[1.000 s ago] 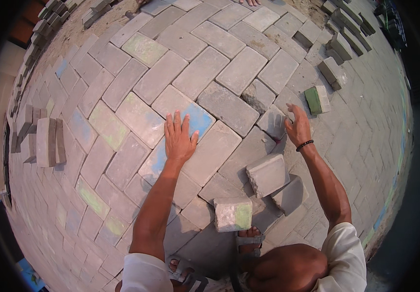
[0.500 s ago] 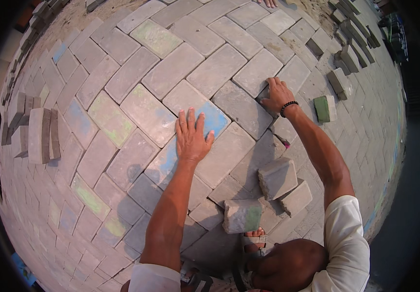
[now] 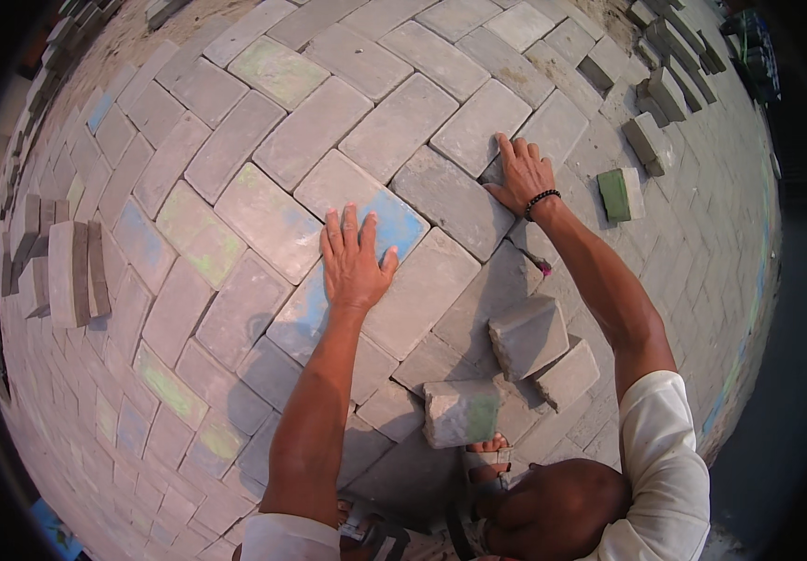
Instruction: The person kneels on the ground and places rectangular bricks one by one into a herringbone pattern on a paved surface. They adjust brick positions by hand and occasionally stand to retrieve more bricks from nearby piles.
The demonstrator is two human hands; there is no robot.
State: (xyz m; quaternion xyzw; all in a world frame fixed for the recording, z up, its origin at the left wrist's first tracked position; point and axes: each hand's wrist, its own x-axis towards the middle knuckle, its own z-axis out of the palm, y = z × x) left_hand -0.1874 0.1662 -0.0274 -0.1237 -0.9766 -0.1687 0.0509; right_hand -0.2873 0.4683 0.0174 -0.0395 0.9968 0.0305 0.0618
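My left hand lies open, fingertips spread on a paver with a blue patch. My right hand, wearing a dark bead bracelet, has its fingers bent over a small paver piece that it mostly hides, beside a darker grey paver. A small pink item sits in a joint below my right wrist. Nearer me lie broken chunks and a piece with a green patch. A green-painted half block stands right of my right hand.
Stacked pavers stand at the left, and rows of loose blocks at the upper right. Sandy ground borders the paving at the top left. A dark bundle lies at the far upper right. My sandalled foot is below.
My right hand has moved up and left onto the small piece in the paving, its fingers now bent over it. My left hand stays on the blue-marked paver.
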